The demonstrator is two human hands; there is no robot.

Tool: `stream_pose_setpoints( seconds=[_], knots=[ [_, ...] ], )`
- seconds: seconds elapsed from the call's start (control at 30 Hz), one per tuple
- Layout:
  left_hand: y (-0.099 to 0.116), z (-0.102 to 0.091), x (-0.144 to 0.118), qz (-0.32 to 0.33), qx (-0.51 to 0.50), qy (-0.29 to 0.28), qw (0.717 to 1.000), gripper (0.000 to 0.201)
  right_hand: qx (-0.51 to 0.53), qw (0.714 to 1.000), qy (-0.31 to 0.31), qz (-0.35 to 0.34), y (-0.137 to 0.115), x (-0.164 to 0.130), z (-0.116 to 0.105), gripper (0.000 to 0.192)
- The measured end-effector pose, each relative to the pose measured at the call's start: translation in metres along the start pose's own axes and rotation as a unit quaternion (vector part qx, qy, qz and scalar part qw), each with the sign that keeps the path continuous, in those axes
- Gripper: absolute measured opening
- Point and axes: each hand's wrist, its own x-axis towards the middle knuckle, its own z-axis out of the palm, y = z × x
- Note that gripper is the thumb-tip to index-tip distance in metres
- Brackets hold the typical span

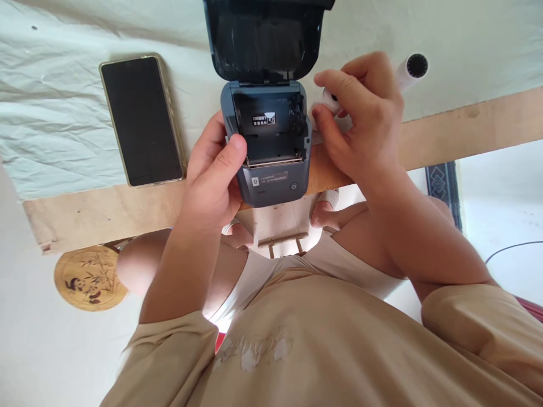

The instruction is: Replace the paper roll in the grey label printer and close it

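I'm gripping the small blue-grey label printer (269, 147) with my left hand (214, 175), thumb lying across its left edge, fingers wrapped around the side. The printer is sitting at the near edge of the bench (106, 212), partly overhanging it. Its lid (265, 39) is standing flipped open, dark inside. The paper bay is sitting empty; a small black sticker (264, 118) with white characters is showing inside, too small to read. On the front panel there's a line of faint print beside a small square icon, unreadable, and a round power button (293, 186) to the right.

My right hand (360, 118) is hovering just beside the printer's right side, fingers curled narrow around a white paper roll (330, 99), pinching it between thumb and forefinger. A second white roll (411, 69) with a dark core is lying on the pale cloth (63, 113) just behind that hand.

A black phone (142, 120) in a clear gold-edged case is lying face up, screen off, on the cloth to the left of the printer, well apart. A round wooden disc (90, 278) with a panda-and-bamboo picture is lying on the floor below the bench edge. My beige shirt is carrying a worn pale print, not readable.
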Motion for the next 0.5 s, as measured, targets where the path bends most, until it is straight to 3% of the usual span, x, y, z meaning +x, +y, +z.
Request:
stream_pose_setpoints(
  seconds=[0.13,0.27,0.4,0.5],
  knots=[
    [0.001,0.001,-0.001,-0.003,0.004,-0.004,1.0,0.04,-0.014,0.999,-0.025,0.031,-0.003,0.001,-0.001,0.031],
    [0.001,0.001,0.0,-0.008,0.006,-0.013,1.0,0.039,-0.01,1.0,-0.018,0.02,-0.002,0.0,0.002,0.029],
    [0.001,0.0,0.0,-0.004,0.003,-0.014,1.0,0.041,0.018,0.999,0.023,-0.027,-0.005,-0.001,-0.002,0.041],
    [0.002,0.0,-0.001,-0.013,-0.01,0.0,1.0,0.04,0.066,0.994,0.079,-0.035,-0.002,0.0,-0.018,0.044]
  ],
)
